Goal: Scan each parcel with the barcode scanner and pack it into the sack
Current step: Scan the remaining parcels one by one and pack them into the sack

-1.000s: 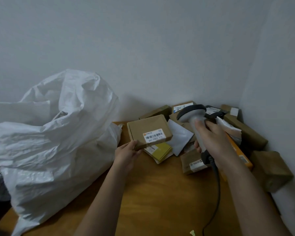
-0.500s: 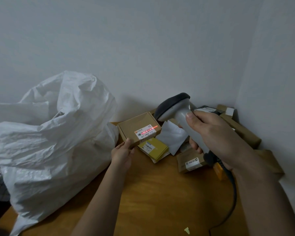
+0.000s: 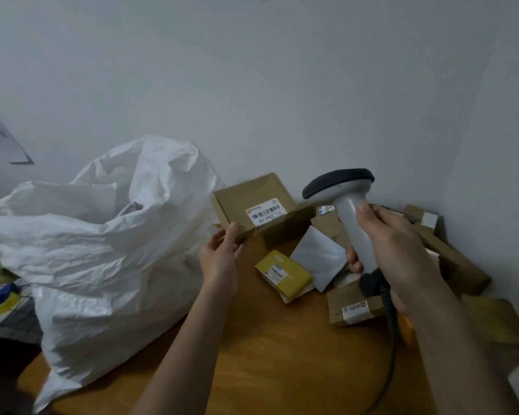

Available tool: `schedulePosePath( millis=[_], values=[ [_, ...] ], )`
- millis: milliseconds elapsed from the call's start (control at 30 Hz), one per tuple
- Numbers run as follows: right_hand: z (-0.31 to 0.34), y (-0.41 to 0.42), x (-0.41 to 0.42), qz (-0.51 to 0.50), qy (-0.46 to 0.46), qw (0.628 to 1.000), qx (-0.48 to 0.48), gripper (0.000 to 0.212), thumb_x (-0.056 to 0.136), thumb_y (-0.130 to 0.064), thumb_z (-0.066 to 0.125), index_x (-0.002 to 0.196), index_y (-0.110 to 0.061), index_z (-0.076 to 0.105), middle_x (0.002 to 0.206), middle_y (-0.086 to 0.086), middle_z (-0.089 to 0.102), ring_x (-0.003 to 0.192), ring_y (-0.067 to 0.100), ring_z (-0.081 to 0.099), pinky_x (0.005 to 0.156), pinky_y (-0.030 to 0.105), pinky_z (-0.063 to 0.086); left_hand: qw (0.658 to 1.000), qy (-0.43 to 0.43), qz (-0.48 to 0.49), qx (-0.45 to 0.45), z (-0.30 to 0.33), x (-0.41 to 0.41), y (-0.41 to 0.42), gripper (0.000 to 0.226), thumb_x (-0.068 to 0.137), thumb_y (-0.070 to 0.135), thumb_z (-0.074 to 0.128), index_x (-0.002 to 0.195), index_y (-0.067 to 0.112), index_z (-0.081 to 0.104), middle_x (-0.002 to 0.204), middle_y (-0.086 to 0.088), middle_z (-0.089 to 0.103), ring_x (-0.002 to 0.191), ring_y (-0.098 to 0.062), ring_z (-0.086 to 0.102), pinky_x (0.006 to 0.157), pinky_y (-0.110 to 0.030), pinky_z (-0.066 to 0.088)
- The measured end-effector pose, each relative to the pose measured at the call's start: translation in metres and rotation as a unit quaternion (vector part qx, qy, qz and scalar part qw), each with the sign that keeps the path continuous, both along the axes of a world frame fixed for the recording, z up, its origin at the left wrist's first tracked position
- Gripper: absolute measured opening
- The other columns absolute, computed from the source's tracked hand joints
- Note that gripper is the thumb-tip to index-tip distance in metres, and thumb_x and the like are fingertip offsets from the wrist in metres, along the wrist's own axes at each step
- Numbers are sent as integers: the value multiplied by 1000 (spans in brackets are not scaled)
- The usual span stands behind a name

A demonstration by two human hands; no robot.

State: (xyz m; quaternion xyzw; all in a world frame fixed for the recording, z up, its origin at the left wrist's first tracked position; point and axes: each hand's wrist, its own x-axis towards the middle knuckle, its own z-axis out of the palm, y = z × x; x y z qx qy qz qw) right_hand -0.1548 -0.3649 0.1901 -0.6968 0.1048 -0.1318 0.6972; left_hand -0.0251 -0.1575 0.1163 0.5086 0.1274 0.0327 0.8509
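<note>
The left hand [image 3: 222, 253] holds a flat brown box [image 3: 253, 206] up in the air. Its thumb and fingers pinch the near left corner of the box. The box is tilted, so its top faces the camera. A white label [image 3: 267, 213] with a barcode is stuck on that top. The box is up just beside the sack [image 3: 102, 235] and has not gone in.

The right hand [image 3: 402, 256] grips the scanner [image 3: 346, 205]. The fingers curl all the way round its grey handle, and the thumb lies up along the handle. The scanner stands almost upright, with its dark head on top. Its head is just to the right of the box and does not touch it. A black cord [image 3: 391, 333] hangs down from the bottom of the scanner to the desk [image 3: 282, 354].

The sack is big, white and crinkly. It sits on the left side of the brown desk, and its mouth is open at the top.

More parcels lie on the desk in the corner by the wall. A small yellow box [image 3: 285, 275] with a label lies under the held box, near the left hand. A white envelope [image 3: 319, 259] lies just beside it, and its corner lies over the yellow box. A brown box [image 3: 354, 307] with a white label sits under the right hand. More brown boxes are piled behind and to the right, next to the wall.
</note>
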Motion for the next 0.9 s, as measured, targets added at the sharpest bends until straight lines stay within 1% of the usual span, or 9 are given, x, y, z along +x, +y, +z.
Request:
schedulePosePath(
  millis=[133, 300, 400, 467, 533, 600, 700, 767, 900],
  values=[
    [-6, 8, 13, 4, -5, 1000, 21, 31, 100, -48, 43, 100, -21, 60, 62, 9, 59, 48, 12, 55, 45, 25, 43, 989, -103, 102, -17, 47, 8, 17, 36, 94, 23, 63, 117, -3, 54, 115, -19, 65, 98, -21, 71, 78, -24, 58],
    [-14, 23, 24, 30, -2, 999, 19, 33, 100, -47, 44, 100, -19, 61, 58, 7, 59, 51, 18, 55, 48, 33, 43, 953, -125, 266, -72, 90, 29, 49, 29, 91, 24, 68, 100, 5, 49, 106, -10, 62, 94, -15, 70, 72, -23, 58],
    [-17, 32, 30, 39, 0, 999, 16, 34, 99, -46, 45, 97, -16, 61, 59, 10, 58, 52, 20, 55, 50, 34, 43, 956, -102, 264, -82, 101, 45, 68, 49, 94, 39, 62, 123, 3, 46, 122, -9, 59, 94, -13, 67, 77, -20, 57],
    [-19, 36, 34, 43, 3, 999, 15, 37, 99, -46, 45, 96, -12, 62, 63, 14, 57, 52, 21, 54, 49, 34, 42, 971, -77, 210, -79, 100, 53, 77, 66, 97, 49, 52, 144, 6, 35, 141, -9, 46, 106, -16, 62, 92, -24, 54],
    [-22, 37, 38, 46, 5, 999, 12, 38, 100, -45, 44, 97, -11, 62, 65, 16, 57, 52, 21, 53, 48, 33, 41, 980, -66, 183, -39, 95, 56, 78, 68, 99, 51, 47, 149, 9, 31, 148, -9, 39, 113, -18, 59, 100, -28, 50],
    [-25, 37, 42, 44, 6, 999, 13, 37, 100, -44, 44, 99, -12, 61, 66, 17, 56, 53, 21, 53, 48, 33, 41, 978, -74, 192, 43, 85, 55, 71, 61, 101, 47, 44, 145, 6, 36, 144, -11, 44, 103, -14, 63, 95, -27, 52],
    [-31, 33, 47, 25, 14, 999, 16, 34, 100, -45, 44, 100, -16, 61, 67, 16, 57, 52, 20, 54, 46, 31, 42, 954, -138, 210, 163, 64, 53, 55, 33, 103, 32, 46, 122, 5, 53, 122, -15, 58, 95, -19, 67, 82, -28, 57],
    [-36, 29, 52, 4, 21, 1000, 16, 30, 100, -46, 45, 100, -21, 61, 65, 14, 59, 51, 18, 55, 45, 30, 43, 934, -181, 200, 236, 50, 53, 44, 17, 103, 26, 47, 104, 13, 57, 106, -14, 63, 90, -22, 67, 79, -34, 58],
    [-55, 15, 65, -37, 33, 999, 17, 28, 101, -44, 44, 97, -23, 63, 53, 3, 58, 47, 14, 56, 44, 28, 44, 910, -202, 126, 338, 9, 67, 17, 12, 101, 22, 49, 93, 21, 58, 89, -8, 63, 82, -25, 65, 69, -35, 55]
  ],
)
